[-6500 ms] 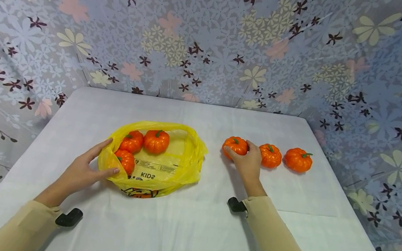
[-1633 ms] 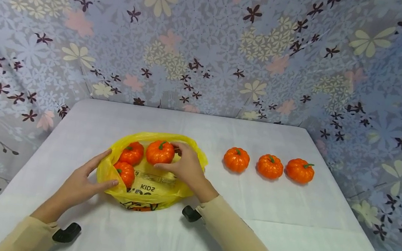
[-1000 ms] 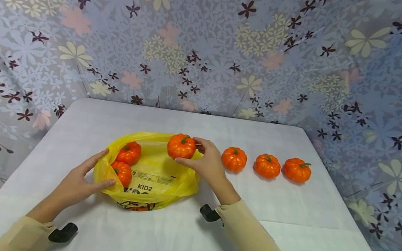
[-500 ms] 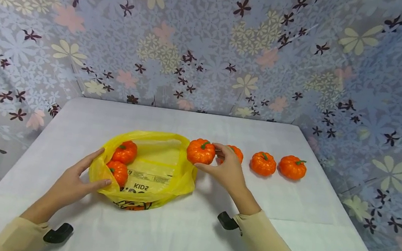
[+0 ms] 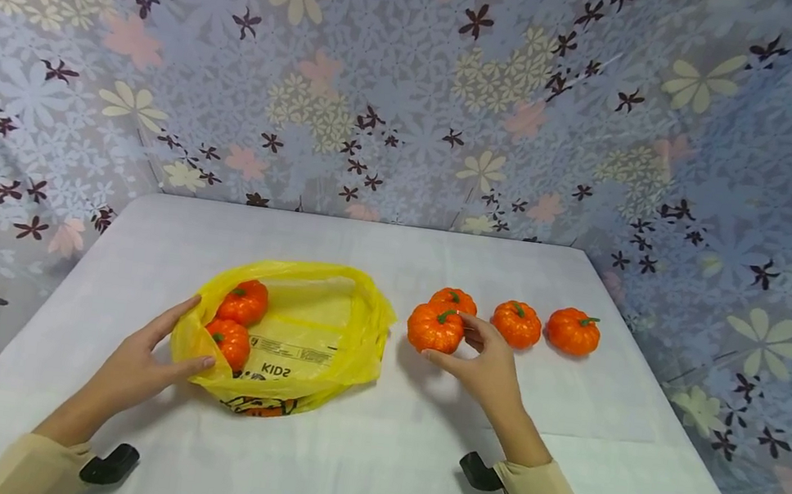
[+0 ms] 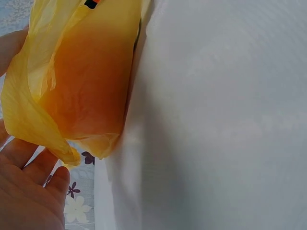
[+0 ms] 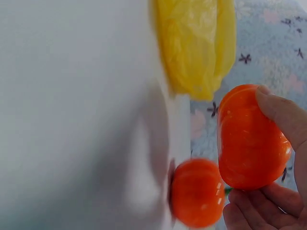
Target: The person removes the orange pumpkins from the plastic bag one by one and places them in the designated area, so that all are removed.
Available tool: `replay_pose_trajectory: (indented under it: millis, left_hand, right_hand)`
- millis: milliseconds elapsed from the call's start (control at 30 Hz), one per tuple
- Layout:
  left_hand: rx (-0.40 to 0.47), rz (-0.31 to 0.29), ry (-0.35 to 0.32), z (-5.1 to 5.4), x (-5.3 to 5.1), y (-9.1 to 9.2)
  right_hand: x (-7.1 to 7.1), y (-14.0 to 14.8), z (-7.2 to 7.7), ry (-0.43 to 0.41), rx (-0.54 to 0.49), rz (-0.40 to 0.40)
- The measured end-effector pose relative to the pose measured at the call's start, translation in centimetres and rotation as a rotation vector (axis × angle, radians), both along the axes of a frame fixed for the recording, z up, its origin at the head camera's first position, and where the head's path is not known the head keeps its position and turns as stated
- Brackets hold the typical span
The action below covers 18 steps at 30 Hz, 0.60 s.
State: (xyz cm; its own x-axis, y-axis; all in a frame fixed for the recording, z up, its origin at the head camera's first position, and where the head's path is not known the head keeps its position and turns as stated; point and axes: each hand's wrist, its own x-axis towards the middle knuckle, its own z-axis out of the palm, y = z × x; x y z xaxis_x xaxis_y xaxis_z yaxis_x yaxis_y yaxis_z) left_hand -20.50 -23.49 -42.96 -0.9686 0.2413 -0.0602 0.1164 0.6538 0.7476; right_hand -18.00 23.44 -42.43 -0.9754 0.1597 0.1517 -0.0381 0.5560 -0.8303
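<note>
My right hand [image 5: 481, 365] holds a small orange pumpkin [image 5: 434, 329] with a green stem, thumb on one side and fingers on the other. In the right wrist view the held pumpkin [image 7: 252, 139] is raised off the table. Behind it in the head view stands another pumpkin [image 5: 455, 297], partly covered. My left hand [image 5: 139, 368] grips the left edge of a yellow plastic bag [image 5: 370, 334], which lies with its mouth wide. Inside the bag, at its left end, sit two pumpkins [image 5: 244, 302]. Through the bag's wall in the left wrist view, an orange shape [image 6: 91, 86] shows.
Farther right on the white-covered table [image 5: 368, 474] stand two more pumpkins, a middle one [image 5: 516, 324] and an outer one [image 5: 573, 331]. A flower-patterned cloth [image 5: 412, 117] hangs behind the table. Black devices [image 5: 109, 465] are worn at both wrists.
My right hand has lifted one pumpkin out of the bag and carried it right, in front of the row. Earlier, three pumpkins were in the bag. My left hand has kept its grip.
</note>
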Motion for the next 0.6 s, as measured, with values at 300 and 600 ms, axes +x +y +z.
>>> replay_pose_trajectory:
  millis: [300,600]
  left_hand:
    - [-0.006,0.001,-0.01,-0.1,0.1,-0.2]
    - [-0.002,-0.008,-0.011,-0.1,0.1,0.1]
  right_hand:
    - [2.3,3.6,-0.9,-0.064,0.004,-0.093]
    - [4.2,7.0,-1.0,-0.136,0.004,-0.183]
